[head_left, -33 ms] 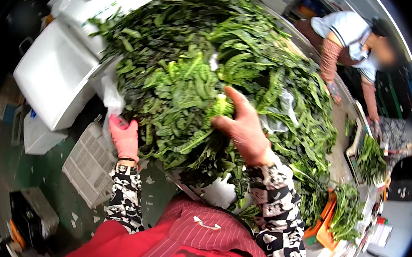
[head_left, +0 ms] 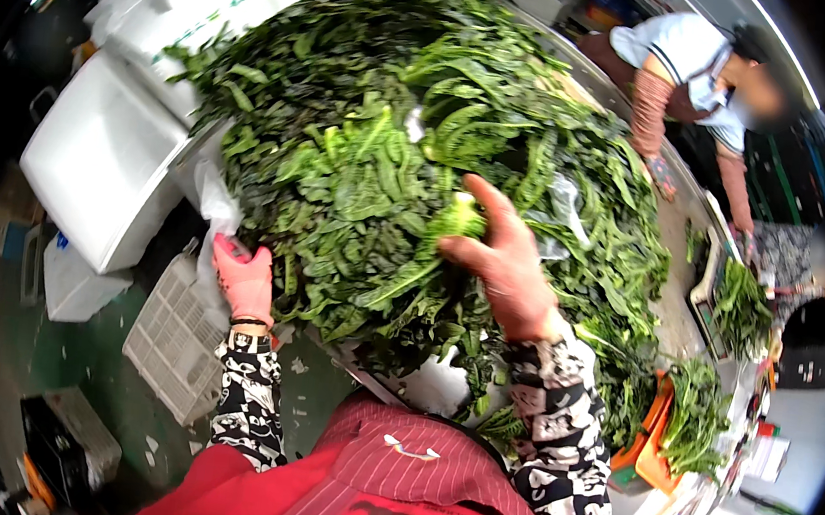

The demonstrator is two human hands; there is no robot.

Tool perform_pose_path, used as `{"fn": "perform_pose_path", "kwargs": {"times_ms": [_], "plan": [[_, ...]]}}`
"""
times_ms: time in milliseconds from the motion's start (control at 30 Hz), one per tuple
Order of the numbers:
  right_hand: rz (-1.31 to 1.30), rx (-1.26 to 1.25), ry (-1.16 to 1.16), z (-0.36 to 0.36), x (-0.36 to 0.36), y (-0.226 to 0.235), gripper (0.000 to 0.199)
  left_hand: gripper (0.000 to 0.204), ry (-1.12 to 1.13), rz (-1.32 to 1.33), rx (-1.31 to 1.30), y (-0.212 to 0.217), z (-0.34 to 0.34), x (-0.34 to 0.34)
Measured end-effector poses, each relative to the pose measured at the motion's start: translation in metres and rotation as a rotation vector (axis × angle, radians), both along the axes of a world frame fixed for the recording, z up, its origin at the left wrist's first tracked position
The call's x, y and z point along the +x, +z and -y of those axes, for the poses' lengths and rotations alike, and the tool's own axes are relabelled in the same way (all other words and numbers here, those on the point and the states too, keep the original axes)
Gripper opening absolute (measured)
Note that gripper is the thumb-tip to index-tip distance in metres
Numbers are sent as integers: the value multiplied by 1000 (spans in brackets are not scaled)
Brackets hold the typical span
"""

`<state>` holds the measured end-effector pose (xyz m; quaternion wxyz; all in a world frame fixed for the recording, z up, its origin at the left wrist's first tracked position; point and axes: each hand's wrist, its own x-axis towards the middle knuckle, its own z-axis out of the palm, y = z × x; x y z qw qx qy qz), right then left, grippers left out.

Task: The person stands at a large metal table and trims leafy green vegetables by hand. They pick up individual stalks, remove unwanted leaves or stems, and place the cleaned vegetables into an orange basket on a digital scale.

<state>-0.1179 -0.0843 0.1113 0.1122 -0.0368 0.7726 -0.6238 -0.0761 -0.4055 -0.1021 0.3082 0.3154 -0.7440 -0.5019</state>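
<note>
A large heap of dark leafy greens (head_left: 338, 199) covers the table in front of me. My right hand (head_left: 511, 278) is bare and reaches over the middle of the heap. Its thumb and forefinger straddle a pale-stemmed leafy green (head_left: 461, 217), gripping it from the right; the other fingers are hidden. At the heap's left edge, my left hand (head_left: 243, 282) wears a pink glove. Its fingers are closed on a clear plastic bag (head_left: 218, 199) hanging beside the table.
White foam boxes (head_left: 106, 160) stand left and behind the heap. A pale plastic crate (head_left: 178, 338) lies below my left hand. Across the table at right, a person (head_left: 678, 74) leans over the metal tabletop (head_left: 679, 255). An orange basket (head_left: 649, 448) with greens sits at right.
My right hand has shifted slightly right, and the pale-stemmed green has moved with it. The whole view has drifted a little left. My left hand stays on the plastic bag.
</note>
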Motion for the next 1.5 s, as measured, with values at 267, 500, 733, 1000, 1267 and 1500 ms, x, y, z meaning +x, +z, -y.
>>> {"fn": "perform_pose_path", "kwargs": {"times_ms": [267, 500, 733, 1000, 1267, 1500], "plan": [[-47, -356, -575, -141, 71, -11, 38, 26, -246, 655, -1002, 8, 45, -20], [65, -310, -531, -155, 82, -36, 33, 47, -167, 464, -901, 126, 30, -4], [-128, -125, -622, -148, 85, -19, 31, 56, -350, -296, -231, 232, -51, 16], [-959, 284, -1061, -154, 84, -26, 23, 52, -508, -422, -612, 266, -160, -19], [-418, 439, -702, -149, 114, -72, 33, 44, -1078, -923, -827, 227, -274, -31], [-317, 444, -718, -128, 147, -19, 48, 49, -1267, -963, -673, 165, -306, -28]]}}
